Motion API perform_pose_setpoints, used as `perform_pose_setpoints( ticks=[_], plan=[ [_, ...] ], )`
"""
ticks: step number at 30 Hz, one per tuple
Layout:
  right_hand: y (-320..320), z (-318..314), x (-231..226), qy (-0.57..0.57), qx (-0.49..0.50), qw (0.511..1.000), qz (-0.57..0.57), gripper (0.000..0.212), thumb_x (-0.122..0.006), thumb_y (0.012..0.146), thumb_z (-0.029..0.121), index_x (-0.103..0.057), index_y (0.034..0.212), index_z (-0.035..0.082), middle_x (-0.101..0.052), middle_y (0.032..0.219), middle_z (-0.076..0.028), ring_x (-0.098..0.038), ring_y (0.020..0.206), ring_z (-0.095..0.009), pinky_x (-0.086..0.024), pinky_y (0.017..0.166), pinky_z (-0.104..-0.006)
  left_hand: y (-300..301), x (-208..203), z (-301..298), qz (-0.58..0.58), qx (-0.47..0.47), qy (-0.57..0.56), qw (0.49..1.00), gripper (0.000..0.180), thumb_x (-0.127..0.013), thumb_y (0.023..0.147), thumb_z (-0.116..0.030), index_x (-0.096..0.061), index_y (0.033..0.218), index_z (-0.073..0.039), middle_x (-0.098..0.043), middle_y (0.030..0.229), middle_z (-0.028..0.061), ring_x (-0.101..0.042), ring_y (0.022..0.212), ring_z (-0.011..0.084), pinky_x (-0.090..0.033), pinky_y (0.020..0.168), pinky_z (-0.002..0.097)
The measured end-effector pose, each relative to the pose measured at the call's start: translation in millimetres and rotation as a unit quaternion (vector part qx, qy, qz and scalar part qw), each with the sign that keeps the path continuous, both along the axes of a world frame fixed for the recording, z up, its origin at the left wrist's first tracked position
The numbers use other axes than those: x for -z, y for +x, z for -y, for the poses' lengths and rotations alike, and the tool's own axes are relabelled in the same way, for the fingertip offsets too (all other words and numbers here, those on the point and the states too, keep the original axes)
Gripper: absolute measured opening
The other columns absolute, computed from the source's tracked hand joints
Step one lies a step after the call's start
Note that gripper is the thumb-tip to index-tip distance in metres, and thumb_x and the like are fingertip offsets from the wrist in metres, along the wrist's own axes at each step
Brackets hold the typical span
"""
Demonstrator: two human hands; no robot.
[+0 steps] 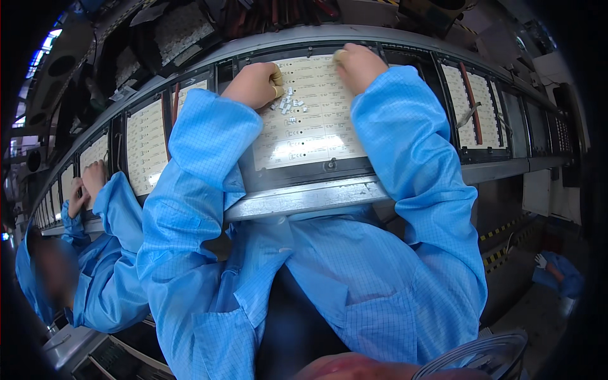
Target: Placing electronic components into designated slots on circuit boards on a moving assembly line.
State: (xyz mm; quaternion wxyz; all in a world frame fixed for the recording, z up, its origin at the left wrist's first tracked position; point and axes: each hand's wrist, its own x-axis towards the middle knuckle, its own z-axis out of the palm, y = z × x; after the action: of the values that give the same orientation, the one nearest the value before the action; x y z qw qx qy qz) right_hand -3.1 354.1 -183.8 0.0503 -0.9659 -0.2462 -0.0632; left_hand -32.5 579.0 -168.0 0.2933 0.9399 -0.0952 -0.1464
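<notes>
A cream panel [323, 130] printed with repeated rows lies before me in a dark carrier. On its upper left part is a loose cluster of small white plastic pieces [289, 102]. My left hand [255, 85] rests just beside that cluster, at the panel's left edge. Its fingers are curled in, with yellowish covers on the tips; what they pinch, if anything, is hidden. At the panel's upper right corner is my right hand [361, 66], also with covered fingertips. Its fingers are bent together over the corner, and I cannot make out anything between them.
A metal rail [310, 201] runs along the near side of the line. More panels stand in carriers to the left [145, 136] and right [484, 114]. A co-worker in blue [114, 253] works at the left. Bins of white parts [180, 35] stand behind the line.
</notes>
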Motion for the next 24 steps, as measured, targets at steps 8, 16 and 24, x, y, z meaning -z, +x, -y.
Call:
perform_pose_setpoints(
  ticks=[8, 16, 24],
  plan=[
    [-4.9, -50.4, 16.1, 0.177, -0.182, 0.956, -0.148, 0.021, -0.058, 0.077, 0.005, -0.06, 0.097, 0.006, -0.055, 0.09, -0.011, -0.055, 0.085, -0.028, -0.046, 0.078, -0.0349, 10.5, 3.6, 1.6, -0.025, -0.022, 0.005, 0.999, 0.019, -0.066, 0.071, -0.011, -0.061, 0.086, -0.001, -0.063, 0.083, 0.0154, -0.061, 0.079, 0.0262, -0.047, 0.069, 0.0328],
    [-5.5, -47.9, 20.5, 0.2, -0.188, 0.942, -0.192, 0.021, -0.063, 0.076, 0.01, -0.06, 0.096, 0.005, -0.055, 0.088, -0.01, -0.056, 0.085, -0.024, -0.046, 0.077, -0.0323, 12.5, 13.3, -10.0, 0.081, -0.038, -0.058, 0.994, 0.013, -0.059, 0.079, -0.007, -0.059, 0.089, 0.0, -0.06, 0.075, 0.0068, -0.057, 0.066, 0.012, -0.046, 0.059, 0.0255],
    [-9.6, -18.7, -4.4, 0.22, -0.079, 0.951, -0.2, 0.019, -0.055, 0.08, 0.011, -0.061, 0.098, 0.005, -0.062, 0.085, -0.013, -0.06, 0.078, -0.026, -0.048, 0.075, -0.0313, 13.4, 15.1, -4.5, 0.007, -0.119, -0.18, 0.976, 0.016, -0.056, 0.083, -0.01, -0.062, 0.095, -0.001, -0.062, 0.073, 0.0083, -0.059, 0.064, 0.0124, -0.048, 0.063, 0.0259]
  ],
)
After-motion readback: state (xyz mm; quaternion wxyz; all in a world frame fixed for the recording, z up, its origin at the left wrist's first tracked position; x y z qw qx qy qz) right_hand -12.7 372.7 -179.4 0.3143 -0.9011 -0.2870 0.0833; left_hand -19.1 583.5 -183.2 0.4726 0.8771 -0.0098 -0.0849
